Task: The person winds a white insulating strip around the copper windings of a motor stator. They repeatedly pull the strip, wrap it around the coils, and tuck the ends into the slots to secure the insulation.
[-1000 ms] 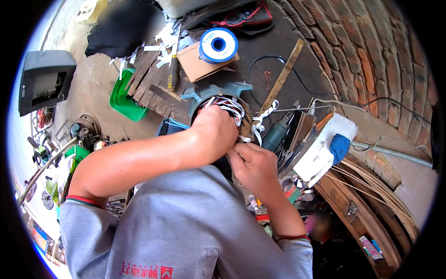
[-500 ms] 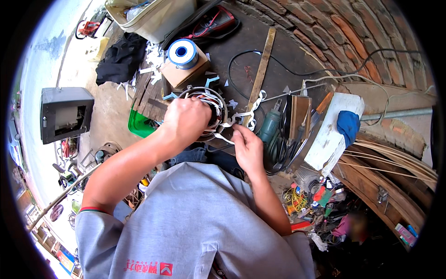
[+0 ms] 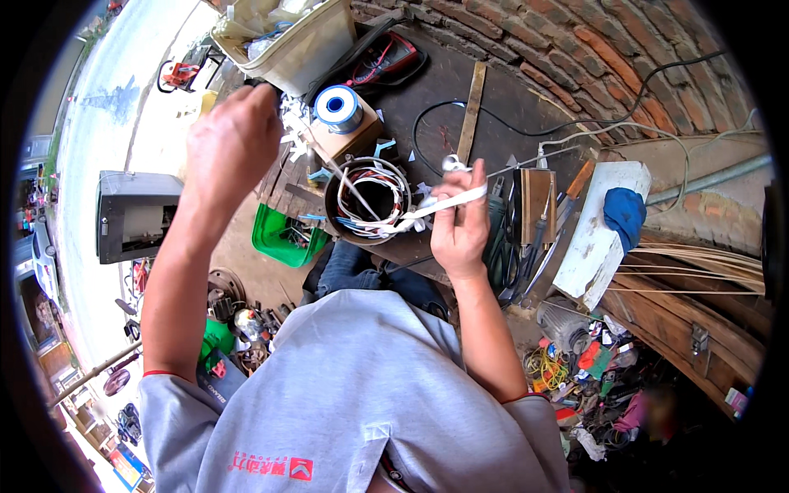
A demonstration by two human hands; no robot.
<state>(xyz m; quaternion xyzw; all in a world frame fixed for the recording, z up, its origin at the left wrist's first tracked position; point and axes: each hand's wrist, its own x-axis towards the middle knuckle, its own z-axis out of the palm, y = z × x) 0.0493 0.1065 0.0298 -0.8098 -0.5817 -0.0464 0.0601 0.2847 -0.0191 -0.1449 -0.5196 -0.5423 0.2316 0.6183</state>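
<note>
A round motor stator [image 3: 331, 201], with white, blue and reddish-brown wires coiled round its open bore, sits at the table's near edge. White lacing tape [image 3: 448, 203] is looped at its right rim and crosses the fingers of my right hand [image 3: 460, 226], which grips it beside the stator. My left hand [image 3: 233, 140] is raised up and to the left, its fingers closed. From the bore a pale length of the tape slants up toward that hand; the pinch itself is turned out of sight. A loose tape bundle [image 3: 453, 164] lies just beyond my right fingers.
Behind the stator, a blue-white spool [image 3: 338, 107] stands on a cardboard box [image 3: 362, 135]. Farther back are a plastic bin [image 3: 308, 53] and a red-and-black multimeter [image 3: 385, 62]. A green tray [image 3: 279, 238] is left of the stator; a wooden strip [image 3: 471, 115] and cables lie right.
My left hand has come out of the stator and swung up and left, drawing tape. My right hand has lifted slightly rightward with its tape stretched. The bore now shows.
</note>
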